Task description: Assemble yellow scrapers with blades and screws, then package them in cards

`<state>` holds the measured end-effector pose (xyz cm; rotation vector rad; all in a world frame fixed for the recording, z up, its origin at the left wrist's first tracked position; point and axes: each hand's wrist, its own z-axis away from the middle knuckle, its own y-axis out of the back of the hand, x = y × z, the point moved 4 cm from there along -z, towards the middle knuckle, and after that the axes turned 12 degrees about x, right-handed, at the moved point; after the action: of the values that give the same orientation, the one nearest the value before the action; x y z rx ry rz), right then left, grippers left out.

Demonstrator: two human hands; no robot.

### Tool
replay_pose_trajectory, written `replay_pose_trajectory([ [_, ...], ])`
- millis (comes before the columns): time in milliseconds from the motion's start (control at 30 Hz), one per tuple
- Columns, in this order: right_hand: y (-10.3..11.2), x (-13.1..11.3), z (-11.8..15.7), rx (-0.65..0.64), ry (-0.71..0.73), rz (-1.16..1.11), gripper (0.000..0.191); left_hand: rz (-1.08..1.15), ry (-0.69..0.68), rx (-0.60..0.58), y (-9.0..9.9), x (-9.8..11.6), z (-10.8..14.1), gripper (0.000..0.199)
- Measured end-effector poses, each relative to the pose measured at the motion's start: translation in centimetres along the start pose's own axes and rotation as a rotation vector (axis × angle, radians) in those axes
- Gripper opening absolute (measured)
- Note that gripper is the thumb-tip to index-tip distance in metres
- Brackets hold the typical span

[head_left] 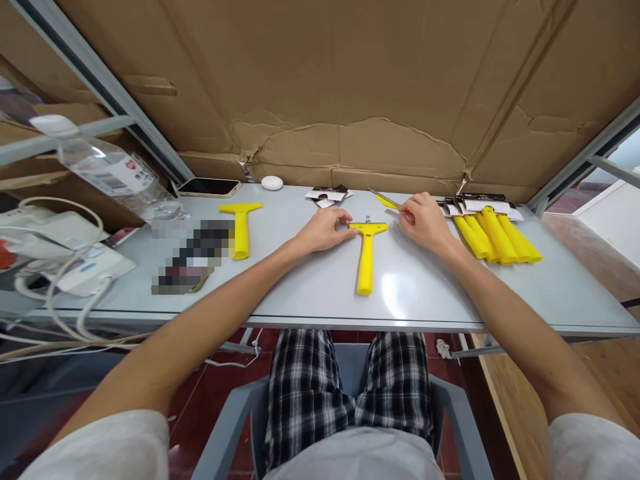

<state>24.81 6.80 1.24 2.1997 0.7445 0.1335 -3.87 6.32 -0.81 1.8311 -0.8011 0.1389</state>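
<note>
A yellow T-shaped scraper point(367, 263) lies on the grey table in front of me, its wide head away from me. My left hand point(327, 230) has thumb and fingertips around the left end of that head. To the right, my right hand point(423, 220) is closed in a pinch on a small thin metal piece point(393, 213). Just past those fingertips lies a tool with a yellow part point(385, 201) and a thin metallic length. A second yellow scraper point(241, 230) rests further left.
Several yellow handles point(500, 237) lie at the right beside black-and-white cards. Small cards point(327, 195), a white oval object point(272, 183), a phone point(210, 187), a plastic bottle point(107, 167) and white power strips point(95, 267) are along the back and left. Cardboard point(350, 80) stands behind.
</note>
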Motion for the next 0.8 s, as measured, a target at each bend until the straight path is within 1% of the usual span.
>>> replay_pose_trajectory([
  [100,-0.8,-2.1,1.3,0.017,-0.03,-0.025,0.029,-0.029,0.033,0.013,0.4,-0.1,0.4,0.046],
  [200,-1.5,-2.9,2.6,0.004,-0.064,-0.029,0.028,-0.095,0.033,0.042,0.8,-0.4,1.0,0.042],
  [367,-1.5,-2.4,4.2,-0.024,-0.084,-0.041,0.025,-0.169,0.014,0.099,1.1,-1.2,2.2,0.045],
  [533,-1.2,-2.7,4.7,-0.097,0.011,-0.04,0.025,-0.158,-0.065,0.101,0.4,-0.9,3.7,0.042],
  [633,-1.3,-2.8,4.5,-0.14,0.015,-0.031,0.028,-0.209,-0.048,0.112,0.0,-0.7,4.2,0.043],
  [800,-1.4,-2.8,4.2,-0.192,0.019,-0.03,0.037,-0.254,-0.019,0.118,-0.4,-0.6,4.1,0.046],
])
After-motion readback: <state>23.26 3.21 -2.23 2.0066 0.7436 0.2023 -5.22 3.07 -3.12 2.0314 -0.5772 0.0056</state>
